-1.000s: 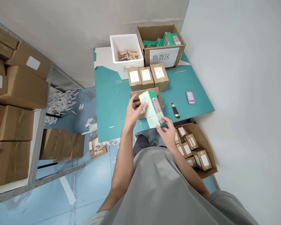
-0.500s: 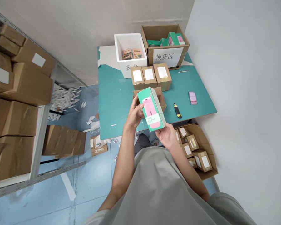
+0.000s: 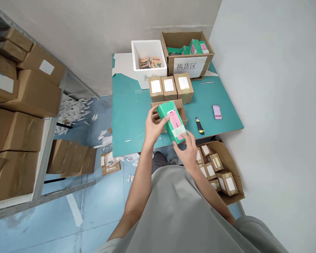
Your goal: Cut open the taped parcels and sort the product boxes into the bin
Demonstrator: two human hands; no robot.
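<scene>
A green product box (image 3: 171,121) with a pink picture on its face is held tilted above the table's front edge. My left hand (image 3: 155,127) grips its upper left side, thumb across the printed face. At the lower right end, my right hand (image 3: 188,151) holds the box between thumb and fingers. Behind it, partly hidden, an open cardboard carton (image 3: 183,112) stands on the green table (image 3: 129,116). Three closed brown boxes (image 3: 169,89) with white labels stand just beyond the carton. A black and yellow utility knife (image 3: 199,125) lies to the right.
At the back stand a white foam box (image 3: 150,75) with small printed packs and a large carton (image 3: 171,65) of green boxes. A phone (image 3: 217,111) lies at right. Below it, a floor carton (image 3: 235,165) holds several parcels. Shelving (image 3: 40,158) with boxes is at left.
The green box has been turned in my hands, so its side panel now shows on the left. My right hand has shifted from under its lower end to its right side.
</scene>
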